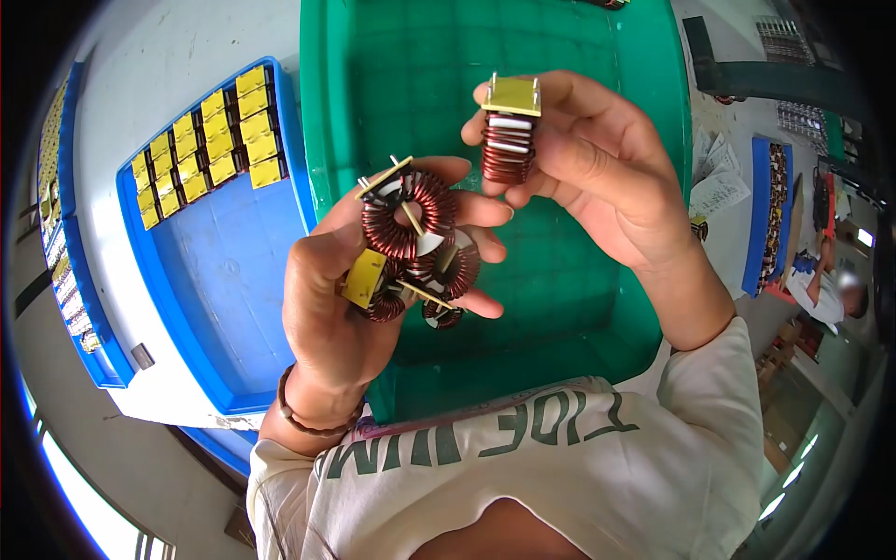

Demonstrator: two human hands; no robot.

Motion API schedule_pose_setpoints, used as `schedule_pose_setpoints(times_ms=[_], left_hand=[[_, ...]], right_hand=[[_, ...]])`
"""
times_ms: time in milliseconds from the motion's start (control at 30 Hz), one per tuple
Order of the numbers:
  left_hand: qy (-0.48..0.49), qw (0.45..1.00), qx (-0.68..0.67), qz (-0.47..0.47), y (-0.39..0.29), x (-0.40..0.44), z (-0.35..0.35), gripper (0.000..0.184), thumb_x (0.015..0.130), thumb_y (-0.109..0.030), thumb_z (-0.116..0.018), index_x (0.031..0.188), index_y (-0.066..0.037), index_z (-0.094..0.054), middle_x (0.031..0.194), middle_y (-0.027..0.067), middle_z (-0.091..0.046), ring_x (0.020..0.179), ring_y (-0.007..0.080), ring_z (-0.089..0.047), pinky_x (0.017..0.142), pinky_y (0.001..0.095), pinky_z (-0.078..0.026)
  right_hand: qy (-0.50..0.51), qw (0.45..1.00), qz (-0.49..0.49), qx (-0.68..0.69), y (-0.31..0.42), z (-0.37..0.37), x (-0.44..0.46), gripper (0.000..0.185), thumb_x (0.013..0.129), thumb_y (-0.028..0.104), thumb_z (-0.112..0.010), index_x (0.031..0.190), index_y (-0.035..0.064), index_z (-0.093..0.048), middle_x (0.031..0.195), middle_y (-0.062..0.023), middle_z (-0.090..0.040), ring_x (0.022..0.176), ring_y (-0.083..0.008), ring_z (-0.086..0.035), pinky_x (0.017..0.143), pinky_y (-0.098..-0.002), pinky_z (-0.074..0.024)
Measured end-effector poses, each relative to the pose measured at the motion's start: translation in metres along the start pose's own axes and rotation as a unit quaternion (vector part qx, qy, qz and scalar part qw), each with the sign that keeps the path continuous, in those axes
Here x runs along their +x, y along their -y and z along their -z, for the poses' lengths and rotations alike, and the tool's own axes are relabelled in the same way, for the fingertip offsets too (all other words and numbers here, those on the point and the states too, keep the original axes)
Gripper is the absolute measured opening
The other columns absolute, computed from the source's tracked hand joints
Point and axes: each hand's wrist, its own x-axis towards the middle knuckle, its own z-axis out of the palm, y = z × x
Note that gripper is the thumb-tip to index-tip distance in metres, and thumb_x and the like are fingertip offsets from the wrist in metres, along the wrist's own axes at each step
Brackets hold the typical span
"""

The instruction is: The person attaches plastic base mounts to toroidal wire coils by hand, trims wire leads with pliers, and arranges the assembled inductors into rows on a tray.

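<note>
Several copper-wound toroidal coils [411,219] with yellow base plates and metal pins are bunched in my left hand [327,299], its fingers curled under and around them. Between the thumb and fingers of my right hand [616,154] is a single toroidal coil [509,149], seen edge-on with its yellow plate on top and pins pointing up. White strips show between its windings. Both hands are over a green bin [485,355], the right one a little higher and apart from the left-hand coils.
To the left, a blue tray [233,271] holds rows of coils with yellow plates [215,140] at its far end. Another blue tray [79,308] lies farther left. On the right are papers [719,177], a filled blue tray [770,215] and a seated person [821,289].
</note>
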Motion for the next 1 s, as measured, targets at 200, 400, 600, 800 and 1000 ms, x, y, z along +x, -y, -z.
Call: schedule_pose_setpoints(times_ms=[200,400,600,800,1000], left_hand=[[0.007,1.000,0.001,0.005,-0.001,-0.001,0.002,0.058,0.085,-0.032,-0.039,0.128,0.008,-0.035,0.111,0.0245,-0.055,0.092,0.0376,-0.055,0.057,0.0457,-0.057],[-0.027,0.999,-0.031,-0.012,0.001,-0.002,-0.005,0.058,0.085,-0.029,-0.040,0.130,0.007,-0.033,0.115,0.0246,-0.052,0.097,0.0397,-0.055,0.067,0.0502,-0.056],[-0.069,0.996,-0.038,-0.035,0.003,-0.003,-0.006,0.054,0.084,-0.023,-0.043,0.129,0.005,-0.033,0.114,0.0245,-0.051,0.102,0.0407,-0.054,0.078,0.0551,-0.052],[-0.060,0.997,0.025,-0.042,0.003,-0.003,-0.005,0.048,0.084,-0.016,-0.047,0.126,0.003,-0.036,0.110,0.0239,-0.052,0.099,0.0376,-0.056,0.079,0.0555,-0.052],[-0.082,0.988,0.121,-0.039,0.002,-0.003,-0.010,0.045,0.083,-0.013,-0.052,0.123,0.002,-0.036,0.108,0.0235,-0.052,0.093,0.0329,-0.060,0.076,0.0506,-0.055]], right_hand=[[0.017,1.000,-0.007,0.007,0.001,-0.001,0.000,0.036,0.088,0.009,-0.050,0.122,-0.0054,-0.048,0.103,-0.0171,-0.061,0.074,-0.0150,-0.059,0.064,-0.0224,-0.0496],[0.034,0.999,-0.019,0.007,0.003,0.000,-0.001,0.034,0.089,0.007,-0.049,0.120,-0.0057,-0.050,0.103,-0.0174,-0.061,0.074,-0.0156,-0.060,0.064,-0.0234,-0.0502],[0.034,0.999,-0.005,0.020,0.002,-0.003,-0.001,0.032,0.088,0.004,-0.050,0.118,-0.0063,-0.051,0.102,-0.0176,-0.061,0.073,-0.0167,-0.060,0.063,-0.0241,-0.0501],[0.030,0.999,0.016,0.032,-0.002,-0.004,-0.002,0.029,0.087,0.003,-0.051,0.115,-0.0067,-0.051,0.100,-0.0176,-0.062,0.071,-0.0181,-0.060,0.061,-0.0246,-0.0498],[0.052,0.998,-0.005,0.025,0.001,-0.003,-0.003,0.027,0.087,0.002,-0.050,0.112,-0.0067,-0.052,0.094,-0.0173,-0.062,0.070,-0.0187,-0.059,0.058,-0.0257,-0.0492]])
